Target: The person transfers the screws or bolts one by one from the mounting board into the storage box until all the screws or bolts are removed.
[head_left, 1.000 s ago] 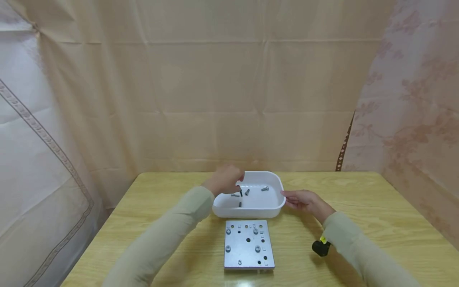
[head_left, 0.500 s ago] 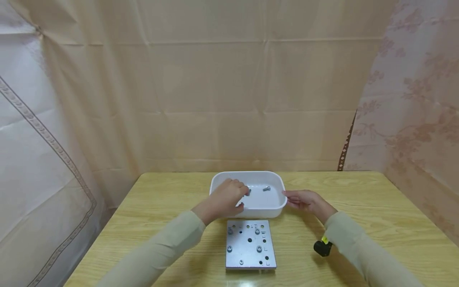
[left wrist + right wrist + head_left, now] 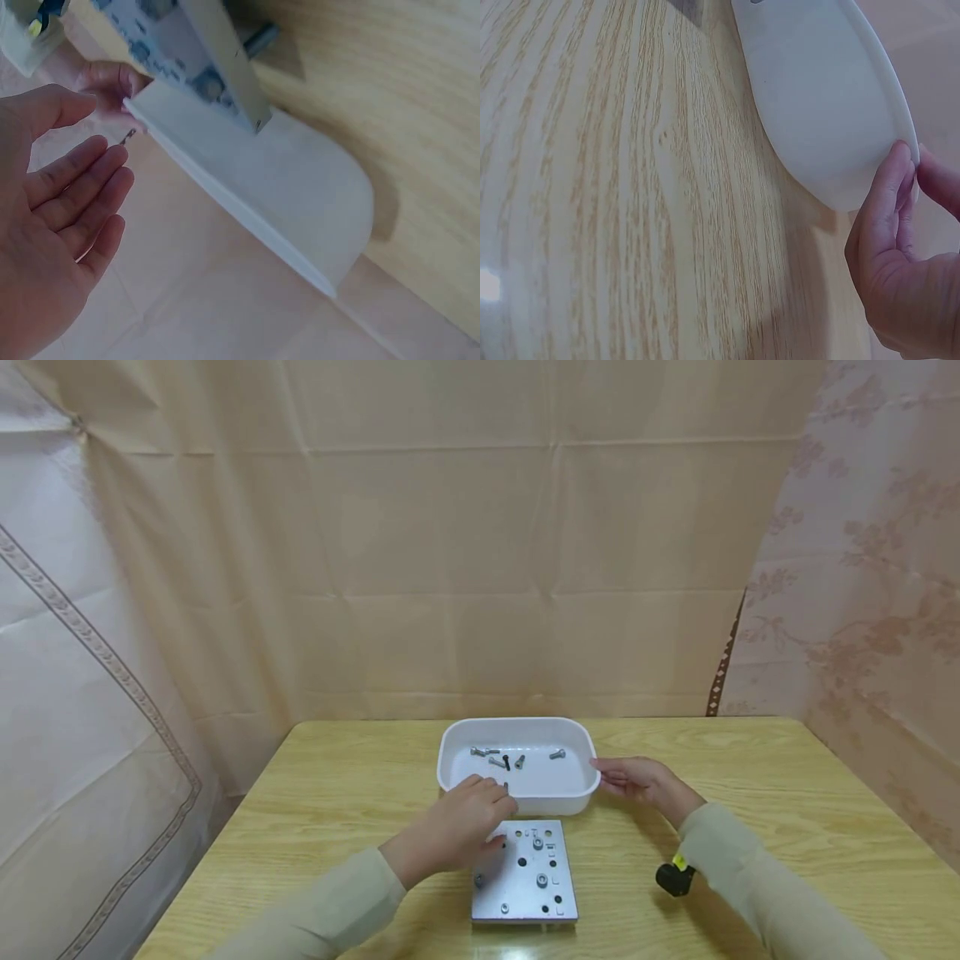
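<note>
My left hand [image 3: 461,822] hovers over the upper left corner of a metal plate [image 3: 517,893], its fingers loosely bent. Nothing lies in its palm or between its fingers [image 3: 86,187] in the left wrist view. The plate is drilled with holes and carries several socket-head bolts, among them one bolt [image 3: 542,881] on its right half; my left hand covers part of it. Behind the plate stands a white plastic tray [image 3: 555,805] with several loose bolts and a black screw [image 3: 506,762] inside. At the tray's right end my right hand [image 3: 904,262] pinches the rim between thumb and fingers.
A black object with a yellow part [image 3: 675,878] shows beside my right sleeve [image 3: 750,868]. The wooden table [image 3: 360,752] ends at a beige cloth [image 3: 420,568] behind the tray, with patterned cloth [image 3: 885,568] along the right.
My left hand has come out of the tray, back toward me and down over the plate. Several bolts it hid in the tray now show. My right hand has stayed on the rim.
</note>
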{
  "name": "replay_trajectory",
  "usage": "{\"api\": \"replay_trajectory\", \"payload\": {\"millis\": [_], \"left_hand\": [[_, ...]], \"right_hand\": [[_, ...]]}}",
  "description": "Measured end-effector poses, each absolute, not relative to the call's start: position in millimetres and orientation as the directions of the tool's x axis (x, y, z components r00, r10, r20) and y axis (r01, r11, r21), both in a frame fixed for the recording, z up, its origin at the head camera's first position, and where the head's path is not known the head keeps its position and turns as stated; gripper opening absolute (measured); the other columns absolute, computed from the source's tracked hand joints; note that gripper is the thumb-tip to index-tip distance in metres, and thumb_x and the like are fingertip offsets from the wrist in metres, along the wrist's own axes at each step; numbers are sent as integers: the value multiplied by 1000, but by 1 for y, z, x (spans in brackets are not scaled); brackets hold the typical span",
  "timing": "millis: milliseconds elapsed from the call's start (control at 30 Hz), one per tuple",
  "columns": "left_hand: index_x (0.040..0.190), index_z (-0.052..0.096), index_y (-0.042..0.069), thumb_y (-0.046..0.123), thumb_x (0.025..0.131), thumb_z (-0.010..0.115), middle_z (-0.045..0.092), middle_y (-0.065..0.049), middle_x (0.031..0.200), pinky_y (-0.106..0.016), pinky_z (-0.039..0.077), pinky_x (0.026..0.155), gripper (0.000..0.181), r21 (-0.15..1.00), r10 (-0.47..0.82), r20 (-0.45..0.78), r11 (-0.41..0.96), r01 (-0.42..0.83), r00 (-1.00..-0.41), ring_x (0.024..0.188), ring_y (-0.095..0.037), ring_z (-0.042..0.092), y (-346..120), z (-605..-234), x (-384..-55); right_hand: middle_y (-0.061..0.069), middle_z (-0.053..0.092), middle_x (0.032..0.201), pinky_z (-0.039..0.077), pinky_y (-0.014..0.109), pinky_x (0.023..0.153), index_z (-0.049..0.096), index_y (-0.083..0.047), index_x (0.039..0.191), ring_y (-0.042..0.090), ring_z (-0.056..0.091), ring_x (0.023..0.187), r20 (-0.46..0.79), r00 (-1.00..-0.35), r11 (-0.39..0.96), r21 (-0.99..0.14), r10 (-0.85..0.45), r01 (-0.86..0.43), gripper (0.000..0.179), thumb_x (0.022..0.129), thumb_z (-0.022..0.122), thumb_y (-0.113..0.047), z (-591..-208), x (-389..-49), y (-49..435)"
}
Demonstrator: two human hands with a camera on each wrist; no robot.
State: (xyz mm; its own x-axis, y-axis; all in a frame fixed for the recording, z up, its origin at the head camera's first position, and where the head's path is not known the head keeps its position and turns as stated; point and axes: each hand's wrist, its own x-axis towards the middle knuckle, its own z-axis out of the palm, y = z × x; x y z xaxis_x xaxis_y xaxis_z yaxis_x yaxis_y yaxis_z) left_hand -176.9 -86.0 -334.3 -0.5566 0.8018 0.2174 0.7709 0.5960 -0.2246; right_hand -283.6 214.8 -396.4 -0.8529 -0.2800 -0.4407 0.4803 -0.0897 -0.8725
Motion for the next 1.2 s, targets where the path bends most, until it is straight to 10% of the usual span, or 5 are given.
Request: {"api": "replay_trajectory", "payload": {"millis": [1200], "left_hand": [[88,64,25,23,88,63,67,15,86,-20,45,84,3,-395,938,229,335,856,-261,84,-4,59,-100,-375,-135]], "right_hand": [[-3,72,75,56,16,74,68,-15,76,4,68,72,-458,-837,-84,-861,-299,501,19,94,60,-15,-397,-285,217]]}}
